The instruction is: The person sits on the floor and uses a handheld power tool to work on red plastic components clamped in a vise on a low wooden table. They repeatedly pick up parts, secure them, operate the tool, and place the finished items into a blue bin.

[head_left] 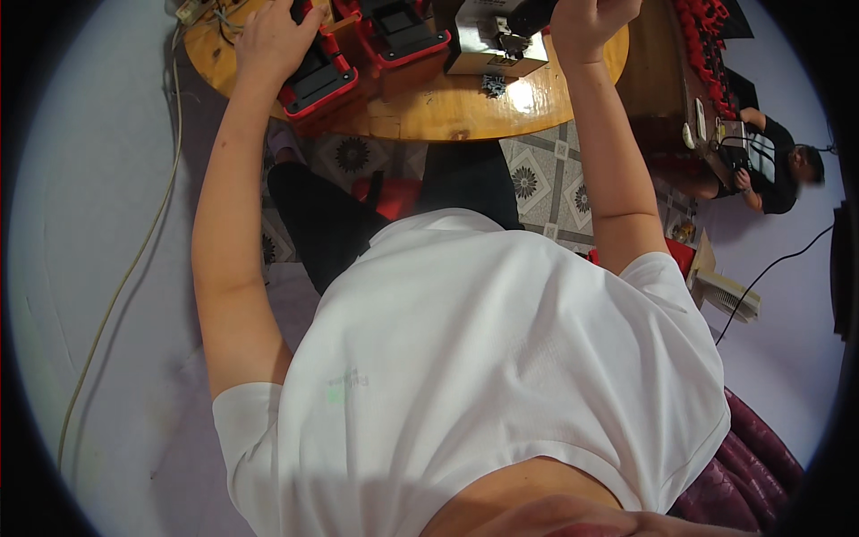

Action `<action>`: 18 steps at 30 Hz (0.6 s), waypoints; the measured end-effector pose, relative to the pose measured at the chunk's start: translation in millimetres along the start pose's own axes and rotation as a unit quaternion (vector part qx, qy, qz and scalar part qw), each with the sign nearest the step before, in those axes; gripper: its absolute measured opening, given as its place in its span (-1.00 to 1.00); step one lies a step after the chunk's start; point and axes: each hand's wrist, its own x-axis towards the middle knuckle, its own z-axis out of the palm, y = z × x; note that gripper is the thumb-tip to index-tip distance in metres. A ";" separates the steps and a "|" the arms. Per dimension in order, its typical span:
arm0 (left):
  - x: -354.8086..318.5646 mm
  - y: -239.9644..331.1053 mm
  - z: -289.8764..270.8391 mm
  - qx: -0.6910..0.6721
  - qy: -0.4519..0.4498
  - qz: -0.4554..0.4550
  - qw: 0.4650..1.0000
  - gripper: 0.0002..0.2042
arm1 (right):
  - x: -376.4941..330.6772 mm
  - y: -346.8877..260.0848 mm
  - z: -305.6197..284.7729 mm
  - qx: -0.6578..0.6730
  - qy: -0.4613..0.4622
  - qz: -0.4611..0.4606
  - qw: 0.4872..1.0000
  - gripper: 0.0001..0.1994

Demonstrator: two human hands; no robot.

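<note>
My left hand (276, 40) is at the top edge of the view, its thumb and fingers closed about the upper end of a red-and-black plastic case (324, 88). Part of the fingers is cut off. A second red-and-black case (403, 40) lies just right of it. My right hand (595, 25) is closed on what looks like a black power screwdriver (533, 14), mostly out of view. The tool's lower end meets the mechanism of a metal box, seemingly a screw feeder (479, 55). A small heap of screws (493, 85) lies in front of the box.
The round wooden table (429, 116) carries these things. Cables and a small connector block (190, 12) sit at its left edge. On the right, a second table holds many red parts (702, 49), with another person (769, 161) working beside it. A fan (729, 294) stands lower right.
</note>
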 end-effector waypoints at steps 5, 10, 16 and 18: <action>0.1 1.1 -4.6 0.013 -0.011 -0.011 1.000 -0.39 | -15.0 -3.4 -2.4 0.113 0.053 0.095 0.988 -0.69; -0.6 2.6 -8.0 0.013 -0.014 -0.019 1.000 -0.39 | -20.1 16.8 -13.8 -0.006 -0.003 0.063 0.998 -0.67; -2.6 3.5 -6.6 -0.001 -0.008 -0.004 1.000 -0.39 | -12.9 18.8 -10.1 0.018 -0.022 0.121 0.992 -0.65; -2.8 3.2 -3.4 0.000 0.001 -0.002 1.000 -0.39 | -11.7 17.6 -18.4 0.021 0.003 0.112 0.993 -0.65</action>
